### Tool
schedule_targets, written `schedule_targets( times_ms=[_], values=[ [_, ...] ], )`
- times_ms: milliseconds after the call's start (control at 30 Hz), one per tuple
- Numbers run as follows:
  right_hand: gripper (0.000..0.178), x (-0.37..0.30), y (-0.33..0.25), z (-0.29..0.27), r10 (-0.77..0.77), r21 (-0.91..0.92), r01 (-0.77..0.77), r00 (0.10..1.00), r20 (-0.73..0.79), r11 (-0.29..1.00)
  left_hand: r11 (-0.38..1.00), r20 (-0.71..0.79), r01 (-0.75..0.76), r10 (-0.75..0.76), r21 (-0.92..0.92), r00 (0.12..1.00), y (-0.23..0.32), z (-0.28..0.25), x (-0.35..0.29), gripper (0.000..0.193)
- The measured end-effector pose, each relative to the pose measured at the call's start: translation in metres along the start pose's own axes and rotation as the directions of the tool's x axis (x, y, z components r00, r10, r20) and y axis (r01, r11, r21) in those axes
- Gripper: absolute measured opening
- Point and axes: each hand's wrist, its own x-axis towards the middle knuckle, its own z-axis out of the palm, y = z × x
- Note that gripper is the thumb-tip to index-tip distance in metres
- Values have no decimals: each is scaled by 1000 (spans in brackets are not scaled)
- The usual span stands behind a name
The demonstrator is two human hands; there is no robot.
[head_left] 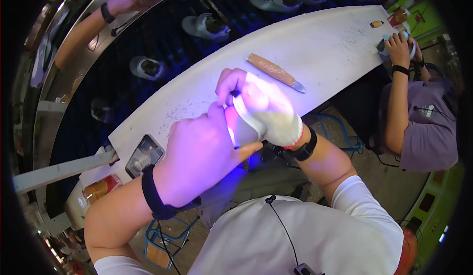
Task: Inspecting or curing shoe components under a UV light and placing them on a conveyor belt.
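Note:
Both of my hands meet above the near edge of the white table, around a pale shoe (245,133) with a white rim and a pinkish patch. Most of it is hidden by the hands and washed out by violet light. My left hand (199,149), bare with a black wristband, is closed on its left side. My right hand (271,107), in a white glove with a red cuff edge, curls over it from the other side, bare fingertips bent at the top. Just beyond the glove lies a knife (276,72) with a tan wrapped handle and short blade.
The white table (325,43) carries dark scraps and a phone (144,155). Beyond it a dark conveyor holds several pale shoes (206,27). A co-worker (423,112) handles a light-blue shoe at right; another person's arm (93,28) reaches in at upper left. Blue-framed stools (170,240) stand below.

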Motion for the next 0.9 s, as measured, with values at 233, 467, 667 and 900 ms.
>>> schedule_targets(
  times_ms=[233, 467, 667, 900],
  values=[
    [79, -42, -43, 15, 3, -424, 40, 995, 99, 905, 923, -79, -327, 348, 202, 934, 18, 16, -26, 52],
    [108, -90, -29, 34, -118, -786, 280, 959, 259, 551, 932, -104, -349, 339, -100, 935, -24, -5, -71, 68],
    [103, -74, 24, 68, -70, -864, 88, 996, 62, 495, 476, -150, 76, -421, -876, 895, -29, 45, -121, 53],
    [55, -59, 50, -29, -342, -863, -43, 907, -245, 503, 914, -785, -397, 309, 89, 536, -63, -142, -118, 53]
  ],
)
